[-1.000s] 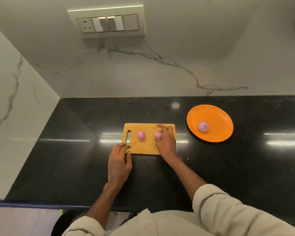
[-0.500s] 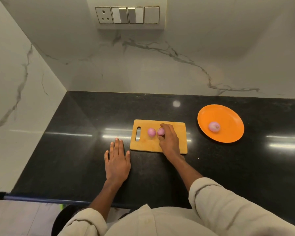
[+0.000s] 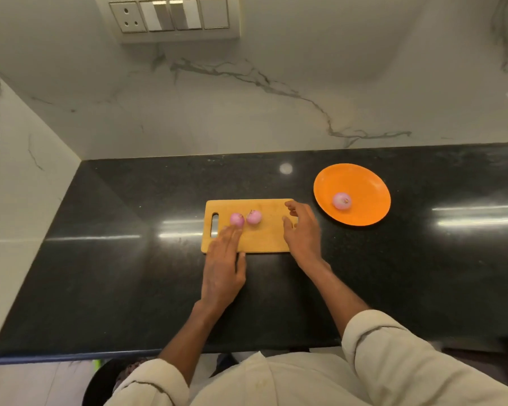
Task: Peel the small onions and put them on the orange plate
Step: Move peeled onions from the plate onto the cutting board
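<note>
On the black counter (image 3: 106,273) lies the cutting board (image 3: 272,235) with two onions (image 3: 237,219) side by side; a third sits on the orange plate (image 3: 364,183). My left hand (image 3: 222,268), fingers straight, reaches the left onion; my right hand (image 3: 302,232) hovers relaxed, holding nothing.

Bare countertop (image 3: 364,273) lies between cutting board (image 3: 270,232) and orange plate (image 3: 364,183).
</note>
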The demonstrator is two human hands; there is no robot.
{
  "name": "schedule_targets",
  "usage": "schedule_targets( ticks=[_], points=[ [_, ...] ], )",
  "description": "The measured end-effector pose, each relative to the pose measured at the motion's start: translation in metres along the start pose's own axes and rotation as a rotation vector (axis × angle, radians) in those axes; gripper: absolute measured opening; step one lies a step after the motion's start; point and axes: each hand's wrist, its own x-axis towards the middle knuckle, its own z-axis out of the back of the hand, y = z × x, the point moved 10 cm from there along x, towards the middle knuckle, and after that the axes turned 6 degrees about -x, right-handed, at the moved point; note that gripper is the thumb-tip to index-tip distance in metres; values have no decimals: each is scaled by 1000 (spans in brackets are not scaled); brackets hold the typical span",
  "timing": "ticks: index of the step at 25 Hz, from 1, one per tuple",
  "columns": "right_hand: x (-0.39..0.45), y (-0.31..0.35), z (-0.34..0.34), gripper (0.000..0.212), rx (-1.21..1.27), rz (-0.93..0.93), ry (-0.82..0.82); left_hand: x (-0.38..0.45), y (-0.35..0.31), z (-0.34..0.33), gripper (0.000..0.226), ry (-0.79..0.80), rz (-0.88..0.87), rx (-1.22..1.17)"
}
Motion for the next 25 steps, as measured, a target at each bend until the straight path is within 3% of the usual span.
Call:
schedule_targets(
  ticks=[4, 7, 11, 15, 19, 22, 25],
  points=[
    [14, -23, 74, 26, 42, 0, -242, 29, -82, -73, 60, 172, -207, -82],
    [33, -57, 106, 28, -31, -97, -240, 54, -128, -130, 72, 312, -244, 33],
    [67, -100, 94, 47, -151, -154, 45, 80, -127, -179, 75, 445, -133, 358],
    [88, -118, 64, 55, -289, -58, 352, 75, -111, -194, 73, 505, -85, 422],
    [103, -124, 69, 44, -195, -100, 238, 74, -104, -194, 73, 520, -87, 427],
    [100, -129, 71, 48, -115, -169, 161, 76, -110, -191, 73, 558, -71, 346],
    [77, -121, 78, 51, 58, -242, 26, 74, -120, -163, 66, 422, -114, 183]
  ],
)
